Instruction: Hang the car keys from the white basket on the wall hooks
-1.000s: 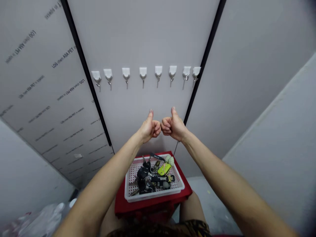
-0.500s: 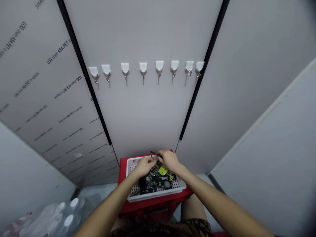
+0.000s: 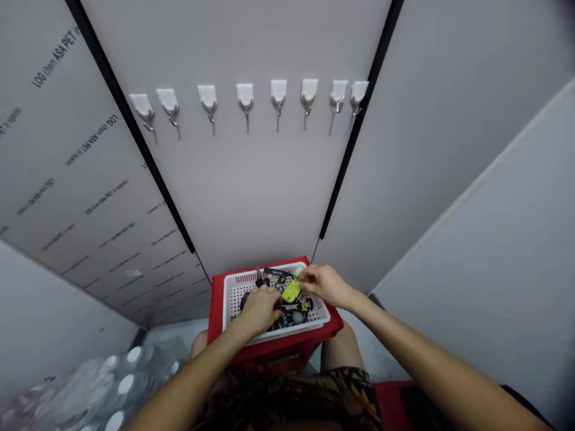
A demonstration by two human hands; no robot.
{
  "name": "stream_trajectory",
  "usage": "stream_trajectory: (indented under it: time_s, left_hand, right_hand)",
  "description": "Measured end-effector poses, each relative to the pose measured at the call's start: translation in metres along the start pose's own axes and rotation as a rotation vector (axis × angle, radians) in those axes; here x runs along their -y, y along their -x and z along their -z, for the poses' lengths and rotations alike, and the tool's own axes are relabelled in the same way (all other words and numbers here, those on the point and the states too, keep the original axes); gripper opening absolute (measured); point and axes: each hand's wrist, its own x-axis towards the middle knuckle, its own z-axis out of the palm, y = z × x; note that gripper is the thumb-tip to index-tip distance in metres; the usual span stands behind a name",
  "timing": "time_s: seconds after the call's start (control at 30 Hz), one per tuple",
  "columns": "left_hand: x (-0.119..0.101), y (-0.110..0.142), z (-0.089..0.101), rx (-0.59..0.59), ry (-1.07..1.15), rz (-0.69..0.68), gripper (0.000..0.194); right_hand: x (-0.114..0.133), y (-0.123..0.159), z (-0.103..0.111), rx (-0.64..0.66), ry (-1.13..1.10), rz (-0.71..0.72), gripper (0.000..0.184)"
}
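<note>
A white plastic basket (image 3: 228, 302) holds a jumble of keys and keychains. My left hand (image 3: 260, 308) rests palm down over the left and middle of the pile, its thumb apart from the fingers. At the basket's right side, my right hand (image 3: 327, 284) has its fingertips pinched together beside a yellow-green tag (image 3: 291, 291); what lies between them is too small to make out. A black strap with white lettering (image 3: 276, 272) lies along the far side. Near the front are a black strap with a yellow end (image 3: 305, 305) and a grey round piece (image 3: 297, 318).
The basket stands on a red cloth-covered surface (image 3: 217, 305) above my knees. Ahead is a pale wall panel (image 3: 251, 191) bearing a row of several white adhesive hooks (image 3: 245, 96). Plastic-wrapped bottles with white caps (image 3: 126, 383) stand at the lower left.
My right hand has moved right, away from the basket's far middle, and the black strap it held now lies at the far rim. My left hand has flattened over the pile. The view has tilted down.
</note>
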Motion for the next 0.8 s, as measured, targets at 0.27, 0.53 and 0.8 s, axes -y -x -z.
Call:
stream_trajectory:
  time_s: [0.27, 0.53, 0.8]
  left_hand:
    - [-0.006, -0.009, 0.02, -0.074, 0.473, 0.037, 0.006]
    - [-0.049, -0.041, 0.106, -0.288, 1.108, -0.058, 0.015]
    - [-0.09, -0.079, 0.098, -0.23, 1.268, -0.151, 0.026]
  right_hand:
    - [0.016, 0.018, -0.02, -0.011, 0.095, 0.025, 0.021]
    - [0.031, -0.001, 0.026, -0.359, -0.544, 0.109, 0.016]
    - [0.037, -0.033, 0.124, -0.803, -0.658, 0.036, 0.025]
